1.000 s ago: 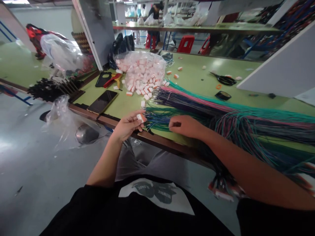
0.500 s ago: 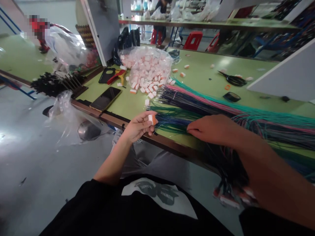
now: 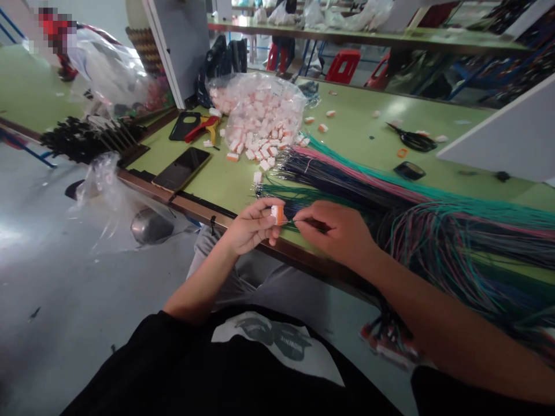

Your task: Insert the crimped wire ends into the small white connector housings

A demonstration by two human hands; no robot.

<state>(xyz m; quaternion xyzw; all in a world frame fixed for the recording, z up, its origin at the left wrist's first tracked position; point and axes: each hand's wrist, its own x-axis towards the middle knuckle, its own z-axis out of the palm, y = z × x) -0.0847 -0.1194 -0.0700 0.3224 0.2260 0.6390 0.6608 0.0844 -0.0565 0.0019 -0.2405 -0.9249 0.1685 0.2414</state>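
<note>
Between the thumb and fingers of my left hand (image 3: 255, 227) is a white and orange connector housing (image 3: 277, 215), its orange side turned to the right. My right hand (image 3: 333, 228) pinches a thin wire (image 3: 289, 221) just right of the housing; the wire's tip is at or close to the orange face, and I cannot tell whether it is inside. Behind both hands, bundles of green wires (image 3: 299, 193), dark wires (image 3: 329, 173) and pink wires (image 3: 347, 166) lie along the table. A clear bag of white and orange housings (image 3: 260, 107) spills toward me.
A phone (image 3: 182, 169) lies left near the table's edge, with red and yellow pliers (image 3: 203, 130) behind it. Black scissors (image 3: 414, 140) and a roll of black tape (image 3: 409, 170) are at the right. Finished-looking wired connectors (image 3: 390, 346) hang below the edge.
My right hand has moved left from over the wires to the housing, with a wire in its pinch. My left hand has shifted slightly right with the housing.
</note>
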